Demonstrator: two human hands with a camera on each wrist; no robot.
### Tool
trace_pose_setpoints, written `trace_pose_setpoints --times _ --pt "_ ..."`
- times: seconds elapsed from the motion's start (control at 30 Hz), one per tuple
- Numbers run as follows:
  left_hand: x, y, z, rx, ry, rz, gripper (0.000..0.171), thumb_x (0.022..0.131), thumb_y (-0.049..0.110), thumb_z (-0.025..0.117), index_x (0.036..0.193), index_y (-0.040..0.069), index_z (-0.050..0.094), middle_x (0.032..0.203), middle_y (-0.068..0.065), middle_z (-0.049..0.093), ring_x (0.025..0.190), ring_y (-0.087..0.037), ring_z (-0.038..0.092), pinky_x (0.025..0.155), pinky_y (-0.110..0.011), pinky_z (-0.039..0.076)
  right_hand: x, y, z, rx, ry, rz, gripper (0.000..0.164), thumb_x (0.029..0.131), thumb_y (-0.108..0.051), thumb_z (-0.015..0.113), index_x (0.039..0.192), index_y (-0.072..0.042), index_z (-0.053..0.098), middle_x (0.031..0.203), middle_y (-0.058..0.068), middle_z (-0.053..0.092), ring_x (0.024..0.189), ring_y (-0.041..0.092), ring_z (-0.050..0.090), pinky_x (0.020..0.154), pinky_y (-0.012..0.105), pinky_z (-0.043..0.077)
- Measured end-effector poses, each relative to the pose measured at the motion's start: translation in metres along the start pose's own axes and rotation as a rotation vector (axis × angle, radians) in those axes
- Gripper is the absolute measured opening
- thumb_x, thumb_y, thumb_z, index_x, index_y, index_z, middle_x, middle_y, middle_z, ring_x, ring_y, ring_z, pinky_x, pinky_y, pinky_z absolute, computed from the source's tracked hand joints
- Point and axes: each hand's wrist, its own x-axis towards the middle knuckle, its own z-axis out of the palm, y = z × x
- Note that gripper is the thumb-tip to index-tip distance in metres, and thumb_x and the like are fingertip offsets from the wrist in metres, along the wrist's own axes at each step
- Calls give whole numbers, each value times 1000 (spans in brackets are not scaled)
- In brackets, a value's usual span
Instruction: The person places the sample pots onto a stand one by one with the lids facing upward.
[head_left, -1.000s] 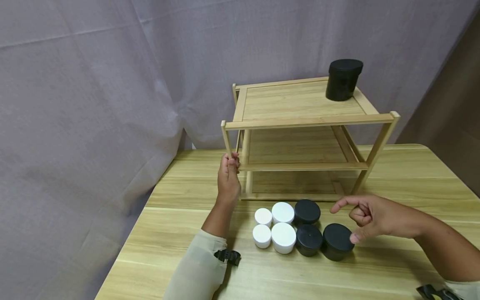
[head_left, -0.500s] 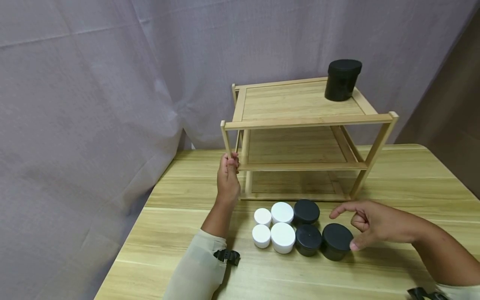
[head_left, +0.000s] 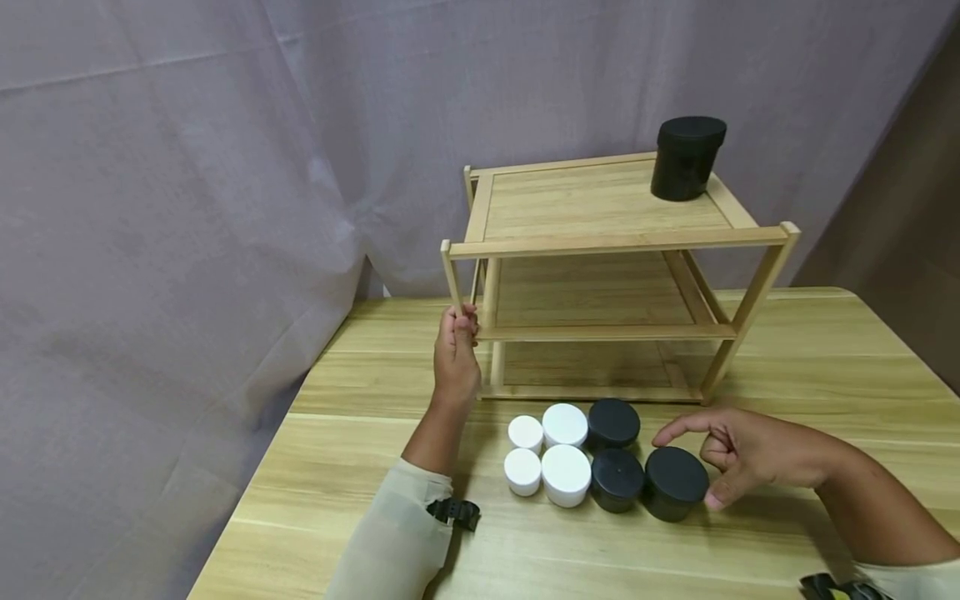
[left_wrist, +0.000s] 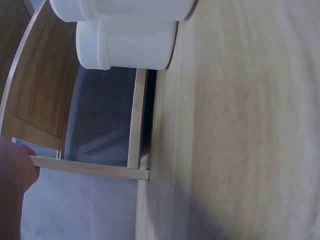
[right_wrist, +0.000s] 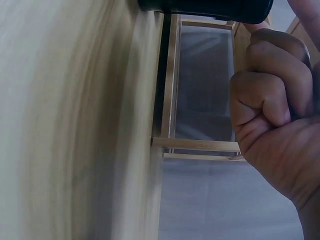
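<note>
In the head view my left hand (head_left: 456, 354) grips the front left post of a three-tier wooden rack (head_left: 592, 335). My right hand (head_left: 757, 454) is at the rightmost black lidded jar (head_left: 677, 483), with the index finger along its far edge and the thumb at its right side. The other right fingers are curled into the palm, as the right wrist view shows. That jar stands upright on the table. To its left are two more black jars (head_left: 617, 479) and several white jars (head_left: 566, 475) of two sizes, lined up in two rows.
A taller black jar (head_left: 686, 158) stands at the right of the rack's top shelf. The wooden table (head_left: 337, 467) carries the rack and the jars. A grey cloth (head_left: 225, 208) hangs behind and to the left.
My right hand has moved slightly down and left, bringing the index finger and thumb in against the rightmost black jar. The left hand keeps its grip on the rack post.
</note>
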Motion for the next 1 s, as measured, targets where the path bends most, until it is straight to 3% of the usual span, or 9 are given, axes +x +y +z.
trace_pose_setpoints --times 0.1,0.37,0.63,1.0 --pt "0 0 0 -3 2 3 85 99 68 35 128 -9 55 97 0 49 94 -12 49 84 -25 40 0 3 -1 10 -10 2 70 86 15 81 150 2 57 65 15 19 55 26 22 58 21 49" --pt "1 0 1 -12 1 0 84 99 66 35 128 -10 55 96 0 48 93 -12 49 84 -25 40 0 6 1 -7 4 7 71 85 13 83 149 10 53 65 16 20 54 23 23 59 19 49" --pt "0 1 1 -21 6 -1 88 97 69 36 127 -12 55 96 0 49 92 -12 49 84 -26 40 0 7 2 -28 8 26 67 86 11 83 148 5 56 65 16 20 54 15 25 54 20 43" --pt "0 2 1 -23 4 3 88 97 68 36 128 -12 55 97 0 49 93 -12 49 84 -26 40 -1 6 0 -27 38 18 68 86 12 83 147 10 54 66 14 18 55 19 22 53 22 40"
